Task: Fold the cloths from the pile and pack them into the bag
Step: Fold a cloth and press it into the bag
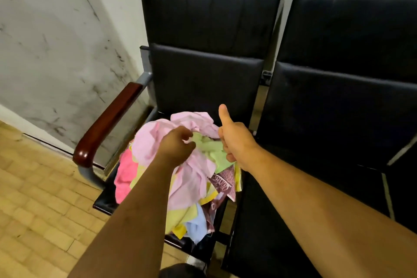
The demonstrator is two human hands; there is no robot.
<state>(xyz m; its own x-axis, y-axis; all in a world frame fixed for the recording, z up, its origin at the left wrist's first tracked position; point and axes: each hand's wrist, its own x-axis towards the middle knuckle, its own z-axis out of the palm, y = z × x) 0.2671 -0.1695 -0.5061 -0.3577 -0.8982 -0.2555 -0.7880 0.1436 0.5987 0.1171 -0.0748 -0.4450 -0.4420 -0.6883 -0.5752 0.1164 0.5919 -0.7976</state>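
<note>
A pile of cloths [194, 178] in pink, yellow, light blue and a dark red pattern lies heaped on the seat of the left black chair [203, 81]. On top of it lies a light green cloth [211, 149]. My left hand [178, 145] reaches in from the left, its curled fingertips pinching the green cloth's left edge. My right hand [234, 140] is at the cloth's right edge with fingers curled down into it and thumb raised. No bag is in view.
A second black chair [334, 108] joins on the right with a bare seat. A dark wooden armrest [108, 124] borders the pile on the left. A marked white wall stands behind, and tan tiled floor [40, 198] lies to the left.
</note>
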